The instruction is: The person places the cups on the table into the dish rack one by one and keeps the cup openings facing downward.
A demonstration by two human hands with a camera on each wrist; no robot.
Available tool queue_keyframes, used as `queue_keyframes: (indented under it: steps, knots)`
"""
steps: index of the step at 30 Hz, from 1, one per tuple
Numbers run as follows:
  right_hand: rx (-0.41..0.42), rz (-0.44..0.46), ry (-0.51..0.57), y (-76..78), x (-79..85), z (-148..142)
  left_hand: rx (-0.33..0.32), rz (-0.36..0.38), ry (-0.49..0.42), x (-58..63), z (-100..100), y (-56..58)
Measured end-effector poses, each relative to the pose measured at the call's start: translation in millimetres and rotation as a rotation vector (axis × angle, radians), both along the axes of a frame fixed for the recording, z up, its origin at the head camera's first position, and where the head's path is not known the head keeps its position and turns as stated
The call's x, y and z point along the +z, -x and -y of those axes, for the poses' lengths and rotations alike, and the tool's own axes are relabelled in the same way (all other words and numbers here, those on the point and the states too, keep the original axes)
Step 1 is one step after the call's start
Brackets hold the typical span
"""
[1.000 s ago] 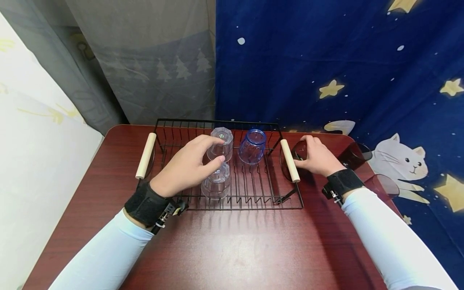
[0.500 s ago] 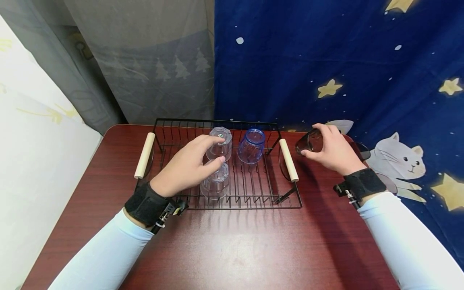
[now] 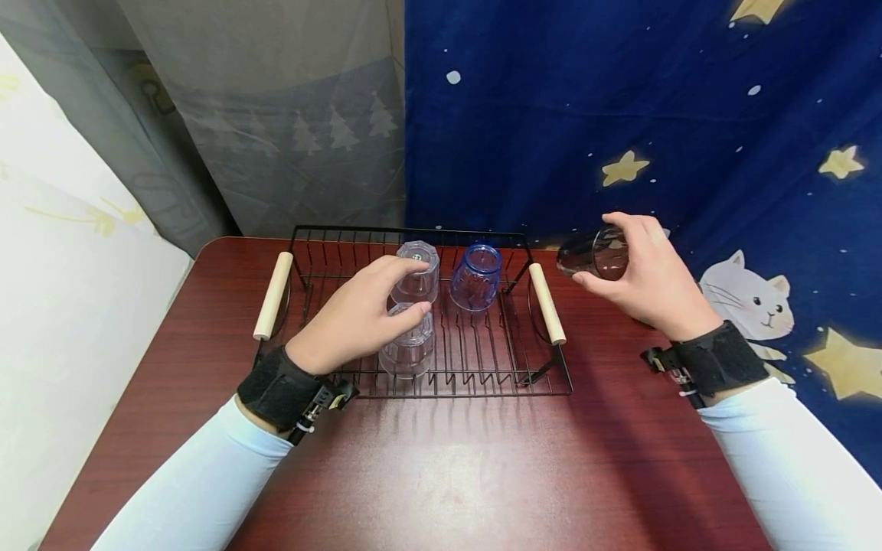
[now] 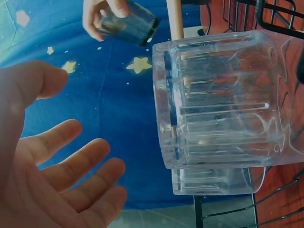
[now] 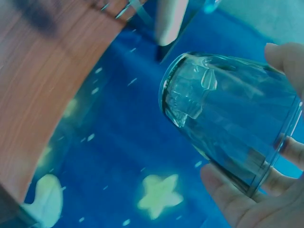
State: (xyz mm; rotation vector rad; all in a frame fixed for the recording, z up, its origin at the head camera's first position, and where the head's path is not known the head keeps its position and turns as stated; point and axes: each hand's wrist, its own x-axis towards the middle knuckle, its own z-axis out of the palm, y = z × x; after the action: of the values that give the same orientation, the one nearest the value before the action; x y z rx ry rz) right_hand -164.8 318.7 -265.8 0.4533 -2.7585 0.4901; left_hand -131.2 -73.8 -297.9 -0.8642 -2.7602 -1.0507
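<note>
My right hand grips a dark tinted drinking glass near its rim, thumb below and fingers above in the head view. The glass lies tilted on its side in the air, its mouth toward my palm and its base pointing away. My left hand hovers beside two clear faceted glasses, fingers spread and holding nothing. The front clear glass and the back one stand upside down in the black wire rack. A blue-tinted glass stands right of them.
Wooden handles rise at the rack's left end and right end. The rack stands on a reddish-brown table. Behind the table hangs a blue star-patterned curtain, with a grey curtain to its left.
My right hand has lifted the dark glass from beside the rack's right handle, moving up and right and tipping it sideways. My left hand has stayed in place.
</note>
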Motion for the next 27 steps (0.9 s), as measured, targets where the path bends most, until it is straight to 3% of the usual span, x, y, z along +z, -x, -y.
queue_keyframes:
  steps: [10,17,27]
  knots:
    - [0.181,-0.059,0.066,-22.6,13.0,53.0,-0.021,-0.006,0.007,3.8,-0.2,-1.4]
    - [0.322,-0.07,0.095,-32.0,9.4,85.0,-0.035,-0.006,0.022,6.6,-2.4,-1.4]
    - [0.431,0.002,0.161,-42.0,5.6,112.5,-0.076,0.003,0.007,8.0,-7.3,-1.7]
